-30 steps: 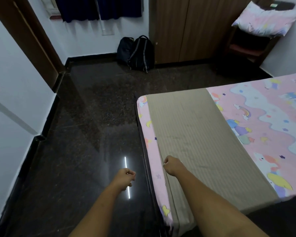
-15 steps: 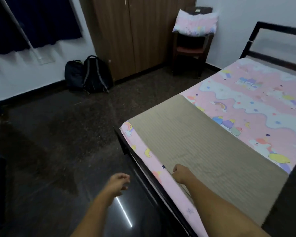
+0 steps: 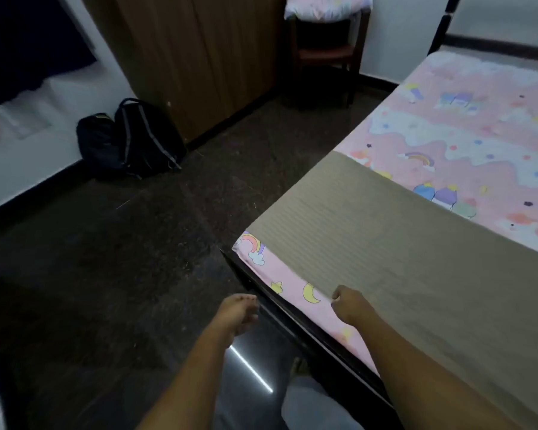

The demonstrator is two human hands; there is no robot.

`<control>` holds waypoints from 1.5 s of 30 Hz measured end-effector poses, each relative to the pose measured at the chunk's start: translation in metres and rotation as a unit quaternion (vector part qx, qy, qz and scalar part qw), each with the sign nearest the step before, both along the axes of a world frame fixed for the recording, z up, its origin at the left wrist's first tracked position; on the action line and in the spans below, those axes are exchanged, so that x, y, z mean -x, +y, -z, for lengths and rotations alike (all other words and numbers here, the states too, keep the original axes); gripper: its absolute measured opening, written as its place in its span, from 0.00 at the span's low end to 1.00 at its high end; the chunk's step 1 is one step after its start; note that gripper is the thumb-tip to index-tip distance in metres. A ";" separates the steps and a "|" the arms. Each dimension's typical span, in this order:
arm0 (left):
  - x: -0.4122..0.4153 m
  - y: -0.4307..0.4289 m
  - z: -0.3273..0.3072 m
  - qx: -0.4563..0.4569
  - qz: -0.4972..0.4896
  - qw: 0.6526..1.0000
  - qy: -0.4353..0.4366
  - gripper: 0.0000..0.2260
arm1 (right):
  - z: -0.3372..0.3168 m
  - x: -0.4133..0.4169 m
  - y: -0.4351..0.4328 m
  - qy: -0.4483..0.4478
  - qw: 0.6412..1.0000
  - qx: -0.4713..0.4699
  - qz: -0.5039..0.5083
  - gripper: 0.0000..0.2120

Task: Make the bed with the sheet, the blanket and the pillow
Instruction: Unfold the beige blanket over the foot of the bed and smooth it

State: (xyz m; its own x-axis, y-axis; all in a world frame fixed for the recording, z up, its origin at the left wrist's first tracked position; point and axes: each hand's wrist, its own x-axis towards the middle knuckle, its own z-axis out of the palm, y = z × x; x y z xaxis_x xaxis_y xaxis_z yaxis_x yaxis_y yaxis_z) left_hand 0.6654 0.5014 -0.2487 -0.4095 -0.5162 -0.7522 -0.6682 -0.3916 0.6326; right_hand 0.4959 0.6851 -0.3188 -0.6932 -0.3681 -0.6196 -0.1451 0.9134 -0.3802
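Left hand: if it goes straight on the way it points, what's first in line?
Likely the dark bed frame at the near corner, then the pink sheet just past it. The left hand points toward that corner; its height against the frame is unclear, so it may pass over.
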 end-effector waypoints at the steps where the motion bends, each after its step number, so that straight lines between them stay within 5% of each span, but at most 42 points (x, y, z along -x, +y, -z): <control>1: 0.011 -0.009 0.005 -0.008 0.013 1.000 -0.004 0.04 | 0.007 0.003 -0.008 -0.003 1.000 -0.008 0.002 0.14; 20: 0.182 -0.203 0.103 -0.139 0.069 0.985 -0.078 0.07 | 0.029 0.094 -0.206 0.056 0.995 -0.080 -0.012 0.17; 28: 0.201 -0.239 0.179 -0.185 0.118 0.969 -0.112 0.08 | 0.112 0.049 -0.246 0.084 0.985 -0.150 -0.012 0.26; 35: 0.225 -0.247 0.223 -0.222 0.115 0.967 -0.037 0.11 | 0.163 0.065 -0.268 0.196 0.976 -0.086 -0.047 0.43; 39: 0.233 -0.248 0.250 -0.166 0.149 0.974 -0.032 0.18 | 0.215 0.061 -0.260 0.277 0.957 -0.069 -0.055 0.27; 45: 0.228 -0.254 0.267 -0.155 0.167 0.974 0.003 0.21 | 0.258 0.053 -0.258 0.458 0.889 -0.014 -0.003 0.21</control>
